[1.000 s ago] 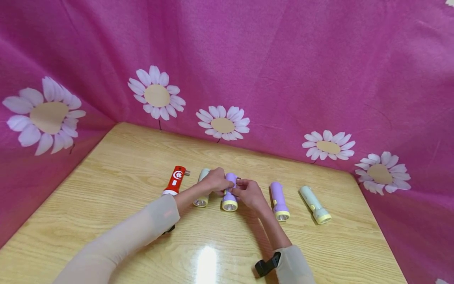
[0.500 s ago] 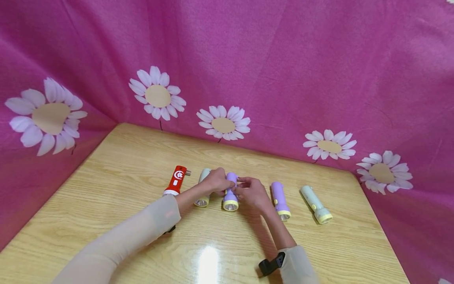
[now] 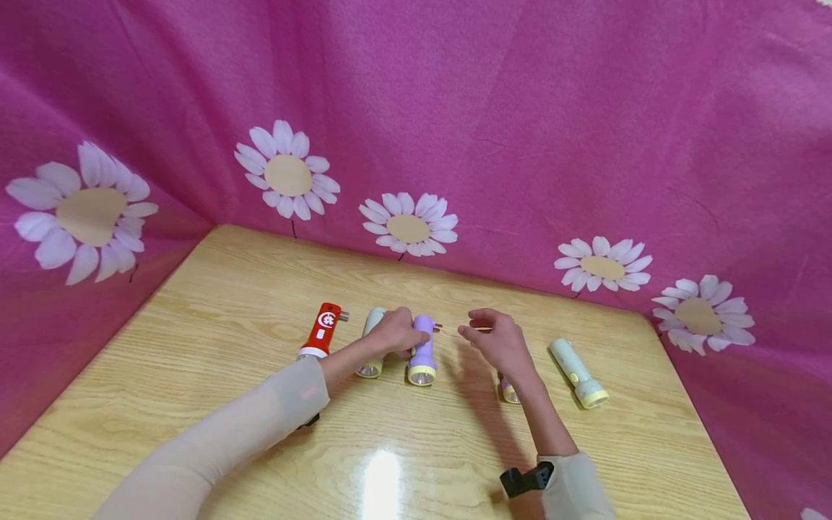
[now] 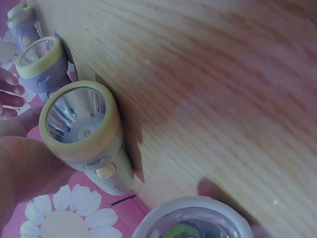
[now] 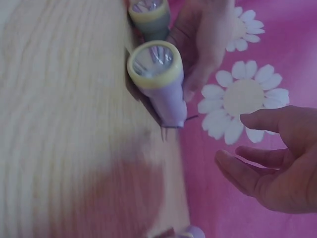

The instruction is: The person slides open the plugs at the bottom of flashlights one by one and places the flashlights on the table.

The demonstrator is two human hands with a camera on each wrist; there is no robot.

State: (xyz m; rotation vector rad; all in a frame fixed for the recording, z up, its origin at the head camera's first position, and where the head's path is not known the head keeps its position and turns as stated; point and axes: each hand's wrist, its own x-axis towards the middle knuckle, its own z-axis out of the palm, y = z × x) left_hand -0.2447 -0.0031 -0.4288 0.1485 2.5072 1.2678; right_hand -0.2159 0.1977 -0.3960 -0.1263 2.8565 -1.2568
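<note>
Hiding most of a second purple flashlight (image 3: 509, 390), the right hand (image 3: 502, 347) hovers right of the pronged purple flashlight (image 3: 422, 361), fingers apart. Left hand (image 3: 395, 332) pinches the pronged one on the wood-grain table (image 3: 260, 289), partly covering the mint flashlight (image 3: 369, 370) on its left. Left wrist view alone gives the mint's yellow switch (image 4: 106, 170); red flashlight (image 4: 193, 218), farther left, cropped there. Beyond: daisy-printed magenta cloth (image 3: 520, 144).

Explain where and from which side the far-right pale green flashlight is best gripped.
The pale green flashlight is probably best gripped round its slim barrel, from above, by the right hand: it lies on its side on the table, barrel uncovered and narrower than the yellow-rimmed head.
</note>
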